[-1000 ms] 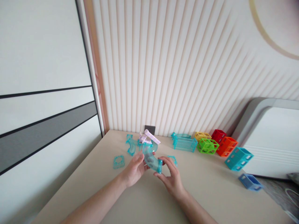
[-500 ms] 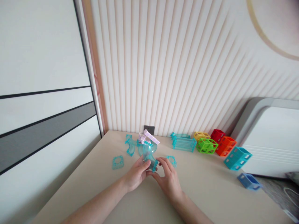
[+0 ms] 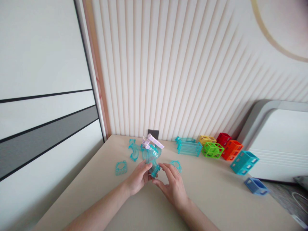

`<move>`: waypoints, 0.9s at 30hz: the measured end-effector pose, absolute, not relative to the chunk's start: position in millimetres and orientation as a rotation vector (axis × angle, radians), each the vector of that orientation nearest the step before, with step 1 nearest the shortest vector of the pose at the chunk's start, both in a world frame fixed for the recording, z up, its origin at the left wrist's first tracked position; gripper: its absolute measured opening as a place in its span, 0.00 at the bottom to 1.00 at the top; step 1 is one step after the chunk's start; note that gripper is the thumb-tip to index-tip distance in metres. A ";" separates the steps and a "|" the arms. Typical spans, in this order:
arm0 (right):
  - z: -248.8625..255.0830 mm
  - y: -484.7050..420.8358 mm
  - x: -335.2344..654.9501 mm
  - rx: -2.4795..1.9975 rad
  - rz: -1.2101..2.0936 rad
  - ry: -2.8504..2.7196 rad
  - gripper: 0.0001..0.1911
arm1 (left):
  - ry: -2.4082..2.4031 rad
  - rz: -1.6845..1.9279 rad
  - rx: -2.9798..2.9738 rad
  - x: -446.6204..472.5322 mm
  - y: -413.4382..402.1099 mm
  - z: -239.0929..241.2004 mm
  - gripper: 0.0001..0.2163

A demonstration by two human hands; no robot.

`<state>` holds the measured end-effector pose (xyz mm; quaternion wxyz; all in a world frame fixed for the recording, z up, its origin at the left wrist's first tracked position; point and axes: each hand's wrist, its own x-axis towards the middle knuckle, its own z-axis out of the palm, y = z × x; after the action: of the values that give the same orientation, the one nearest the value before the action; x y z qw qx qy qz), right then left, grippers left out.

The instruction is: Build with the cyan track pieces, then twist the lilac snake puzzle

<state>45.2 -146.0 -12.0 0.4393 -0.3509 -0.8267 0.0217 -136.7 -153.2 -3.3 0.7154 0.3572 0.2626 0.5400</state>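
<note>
Head view: left hand (image 3: 137,177) and right hand (image 3: 172,186) both pinch the curved teal tube (image 3: 153,159) above the table (image 3: 216,199).

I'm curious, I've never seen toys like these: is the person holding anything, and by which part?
Yes: a curved clear teal tube, pinched at its lower end between the fingertips of the left hand and the right hand.

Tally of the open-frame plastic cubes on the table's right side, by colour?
Yellow open-frame plastic cube: 1
Red open-frame plastic cube: 1
Green open-frame plastic cube: 1
Orange open-frame plastic cube: 1
Teal open-frame plastic cube: 1
Blue open-frame plastic cube: 1
Total: 6
</note>
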 end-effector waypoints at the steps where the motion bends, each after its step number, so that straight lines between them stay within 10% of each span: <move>1: -12.1 -146.1 45.6 -0.878 0.091 -2.041 0.25 | 0.591 1.196 0.778 -138.4 -152.1 -3.3 0.12; 17: -13.4 -128.8 58.8 -0.695 1.050 -1.682 0.34 | 0.392 0.732 0.906 -152.2 -158.7 1.0 0.21; 27: -27.3 -119.9 64.4 -0.889 0.766 -1.700 0.27 | 0.409 0.829 0.778 -152.7 -155.6 2.9 0.16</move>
<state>64.4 -119.9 -27.3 0.5125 -0.3696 -0.7067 0.3183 -152.7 -155.6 2.9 0.8229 0.3657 0.1925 0.3900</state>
